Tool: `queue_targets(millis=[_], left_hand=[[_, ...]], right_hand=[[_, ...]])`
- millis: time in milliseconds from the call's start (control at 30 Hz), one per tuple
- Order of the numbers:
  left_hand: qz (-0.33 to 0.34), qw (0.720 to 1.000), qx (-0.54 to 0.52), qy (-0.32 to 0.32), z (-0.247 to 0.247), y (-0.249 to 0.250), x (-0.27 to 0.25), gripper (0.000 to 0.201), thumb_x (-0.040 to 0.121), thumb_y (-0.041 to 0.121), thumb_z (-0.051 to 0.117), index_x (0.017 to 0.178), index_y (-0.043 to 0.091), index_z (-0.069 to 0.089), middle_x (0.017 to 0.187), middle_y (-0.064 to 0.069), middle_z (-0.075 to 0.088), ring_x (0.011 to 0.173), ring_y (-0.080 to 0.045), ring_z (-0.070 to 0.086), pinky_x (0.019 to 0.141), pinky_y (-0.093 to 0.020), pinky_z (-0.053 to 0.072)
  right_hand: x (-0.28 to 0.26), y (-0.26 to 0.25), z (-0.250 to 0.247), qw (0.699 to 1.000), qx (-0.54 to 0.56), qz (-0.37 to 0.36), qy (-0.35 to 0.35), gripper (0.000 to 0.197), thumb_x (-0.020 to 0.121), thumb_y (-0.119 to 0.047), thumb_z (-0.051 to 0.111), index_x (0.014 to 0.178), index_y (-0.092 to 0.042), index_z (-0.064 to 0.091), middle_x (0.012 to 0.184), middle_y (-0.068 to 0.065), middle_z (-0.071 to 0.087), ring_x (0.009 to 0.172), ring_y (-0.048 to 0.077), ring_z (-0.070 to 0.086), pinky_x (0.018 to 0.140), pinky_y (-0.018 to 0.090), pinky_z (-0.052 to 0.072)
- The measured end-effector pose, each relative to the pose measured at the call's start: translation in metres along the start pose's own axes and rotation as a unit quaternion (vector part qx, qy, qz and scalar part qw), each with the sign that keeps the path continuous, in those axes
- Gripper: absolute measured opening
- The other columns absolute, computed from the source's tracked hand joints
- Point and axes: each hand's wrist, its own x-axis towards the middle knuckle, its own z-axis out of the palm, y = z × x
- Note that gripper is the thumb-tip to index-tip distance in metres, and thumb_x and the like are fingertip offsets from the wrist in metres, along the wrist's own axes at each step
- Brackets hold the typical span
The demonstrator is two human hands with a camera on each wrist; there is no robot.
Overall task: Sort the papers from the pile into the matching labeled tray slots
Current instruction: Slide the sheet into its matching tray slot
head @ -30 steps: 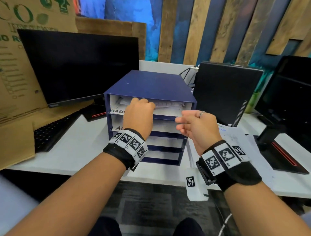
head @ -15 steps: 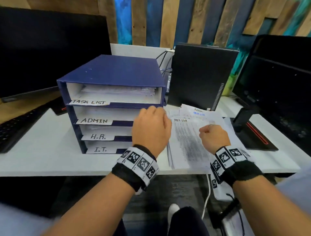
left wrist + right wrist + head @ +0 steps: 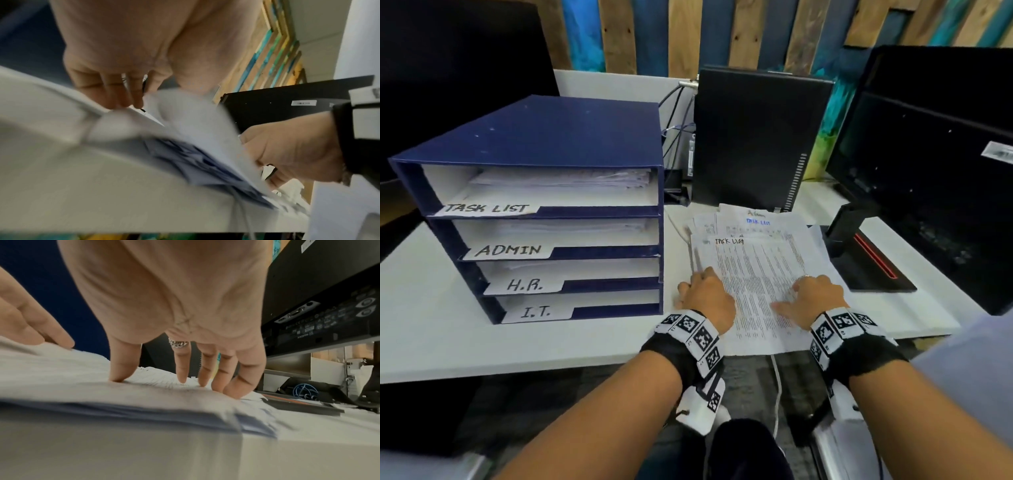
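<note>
Two hands are on the pile of papers (image 3: 756,274) at the worktop's (image 3: 448,335) front edge: left hand (image 3: 707,296) pinches its side, right hand (image 3: 813,296) presses flat. Extra sheets could lift together and slide off.

From the head we look forward and down on the desk (image 3: 448,329). Our 2 wrist cameras sit very low and near, looking along the fingers; all 3 views share the paper pile (image 3: 753,274) (image 3: 205,146) (image 3: 102,392).

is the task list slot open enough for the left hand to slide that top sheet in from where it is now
Probably yes. The TASK LIST slot faces the person with room above its papers, nothing stands between it and the left hand at the top sheet's left edge.
</note>
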Motion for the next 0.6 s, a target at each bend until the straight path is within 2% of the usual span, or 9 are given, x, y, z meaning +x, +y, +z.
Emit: queue_targets(millis=[67,133,200,267,333,400,500,533,600], left_hand=[[0.020,0.996,-0.057,0.061,0.000,0.001,0.004,0.063,0.096,0.007,0.047,0.152,0.018,0.022,0.136,-0.010,0.047,0.122,-0.032,0.045,0.101,-0.043,0.043],[0.021,0.987,-0.129,0.088,-0.001,0.000,0.010,0.071,0.094,0.001,0.049,0.153,0.022,0.016,0.115,-0.013,0.059,0.104,-0.029,0.059,0.089,-0.041,0.051],[0.002,0.982,-0.171,0.077,-0.003,-0.002,0.015,0.058,0.095,0.003,0.052,0.146,0.019,0.033,0.105,-0.013,0.064,0.093,-0.027,0.063,0.080,-0.034,0.052],[0.007,0.990,-0.125,0.070,-0.005,-0.004,0.017,0.029,0.097,0.013,0.053,0.125,0.013,0.056,0.110,-0.011,0.064,0.102,-0.030,0.061,0.085,-0.037,0.052],[-0.002,0.995,-0.057,0.082,-0.003,-0.005,0.019,0.022,0.099,0.018,0.048,0.118,0.014,0.060,0.117,-0.009,0.056,0.110,-0.033,0.052,0.092,-0.042,0.049],[-0.026,0.994,-0.071,0.081,-0.003,-0.006,0.024,0.028,0.097,0.010,0.047,0.122,0.017,0.058,0.122,-0.011,0.048,0.109,-0.033,0.052,0.091,-0.040,0.049],[-0.013,0.984,-0.157,0.082,-0.005,-0.011,0.027,0.047,0.093,-0.001,0.050,0.135,0.018,0.052,0.128,-0.011,0.054,0.109,-0.028,0.059,0.085,-0.024,0.044],[-0.012,0.980,-0.179,0.089,-0.007,-0.012,0.027,0.050,0.092,-0.001,0.053,0.138,0.018,0.050,0.127,-0.009,0.058,0.110,-0.026,0.060,0.085,-0.022,0.044],[-0.029,0.971,-0.209,0.109,-0.011,-0.011,0.025,0.046,0.091,0.003,0.059,0.134,0.014,0.051,0.117,-0.009,0.065,0.105,-0.026,0.064,0.081,-0.024,0.047]], right_hand=[[0.007,0.002,0.001,1.000,-0.022,0.015,-0.008,0.079,0.074,-0.072,0.068,0.131,-0.020,0.048,0.132,0.009,0.046,0.126,0.032,0.045,0.105,0.047,0.042],[0.012,0.005,0.000,0.999,-0.017,0.026,-0.010,0.090,0.070,-0.074,0.070,0.136,-0.018,0.044,0.134,0.010,0.046,0.127,0.032,0.045,0.106,0.046,0.042],[0.013,0.009,-0.002,0.999,0.023,0.027,-0.012,0.092,0.071,-0.064,0.077,0.139,-0.014,0.040,0.137,0.011,0.045,0.125,0.031,0.049,0.103,0.043,0.045],[0.011,0.012,-0.006,0.998,0.059,0.024,-0.016,0.091,0.073,-0.050,0.083,0.142,-0.011,0.038,0.139,0.012,0.046,0.125,0.029,0.051,0.099,0.040,0.047],[0.011,0.015,-0.009,0.995,0.097,0.027,-0.007,0.085,0.075,-0.035,0.086,0.141,-0.010,0.039,0.133,0.011,0.052,0.121,0.030,0.056,0.095,0.040,0.050],[0.009,0.016,-0.011,0.991,0.129,0.037,0.020,0.070,0.079,-0.021,0.084,0.134,-0.009,0.043,0.119,0.010,0.057,0.106,0.029,0.061,0.086,0.039,0.053],[0.007,0.017,-0.008,0.988,0.139,0.050,0.049,0.049,0.085,-0.011,0.075,0.126,-0.007,0.049,0.104,0.006,0.056,0.089,0.025,0.057,0.077,0.036,0.052],[0.007,0.018,-0.007,0.987,0.143,0.053,0.055,0.046,0.086,-0.010,0.074,0.126,-0.007,0.051,0.102,0.006,0.055,0.088,0.026,0.057,0.076,0.035,0.051],[0.006,0.021,-0.007,0.984,0.156,0.056,0.068,0.044,0.087,-0.010,0.073,0.128,-0.006,0.055,0.109,0.011,0.060,0.094,0.029,0.062,0.074,0.034,0.049]])
